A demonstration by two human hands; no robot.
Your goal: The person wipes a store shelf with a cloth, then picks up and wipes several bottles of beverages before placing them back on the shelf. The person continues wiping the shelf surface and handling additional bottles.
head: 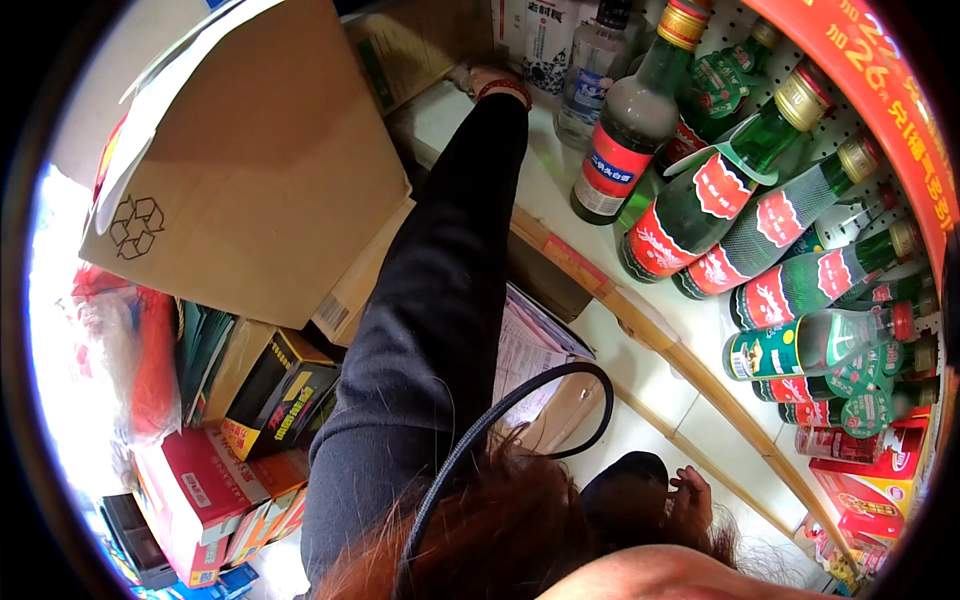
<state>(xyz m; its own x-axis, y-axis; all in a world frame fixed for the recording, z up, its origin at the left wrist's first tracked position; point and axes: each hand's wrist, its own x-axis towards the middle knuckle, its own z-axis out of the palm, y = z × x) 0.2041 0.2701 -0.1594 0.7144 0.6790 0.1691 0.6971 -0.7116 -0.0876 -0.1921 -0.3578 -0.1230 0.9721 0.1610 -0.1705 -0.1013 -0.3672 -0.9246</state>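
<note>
My left arm, in a dark sleeve, stretches far across a white shelf (540, 172). At its end my left hand (491, 79), with a red beaded bracelet (506, 88) at the wrist, is beside a cardboard carton (420, 52) at the back. Its fingers are mostly hidden, so I cannot tell whether they grip anything. A clear glass bottle (589, 97) and a white patterned box (547, 45) stand just right of it. Low on the right, my right hand (691, 501) is near a dark-clothed knee (626, 487), fingers loosely curled and apart, with nothing seen in it.
Several green glass bottles (690, 210) with red labels line the shelf. A large cardboard box (262, 165) rises left of my arm. Papers (529, 345) lie beneath the shelf edge (637, 307). Stacked boxes (199, 487) fill the lower left. A black cord (517, 397) loops in front.
</note>
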